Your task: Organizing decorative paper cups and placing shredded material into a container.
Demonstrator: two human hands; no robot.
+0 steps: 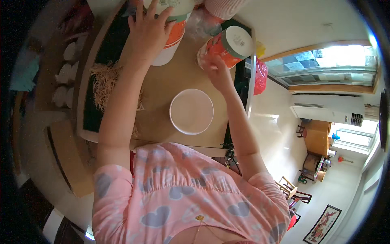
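Observation:
My left hand point(148, 34) lies with spread fingers against a paper tub point(167, 49) at the far left of the table; the tub is orange and white with a green band and a pale round end up. My right hand point(217, 67) has its fingers closed on the lower side of a similar paper tub point(239, 42), which leans to the right. Part of that grip is hidden behind the hand. Between my forearms stands an open white tub point(191, 112), mouth up, with nothing visible inside.
A tangle of tan strands point(105, 83) lies beside my left forearm. Clear plastic wrap point(199, 26) and a stack of nested pale tubs point(223, 7) are at the far edge. A red plastic item point(261, 76) is beyond the right edge; a cardboard box point(71, 158) is at lower left.

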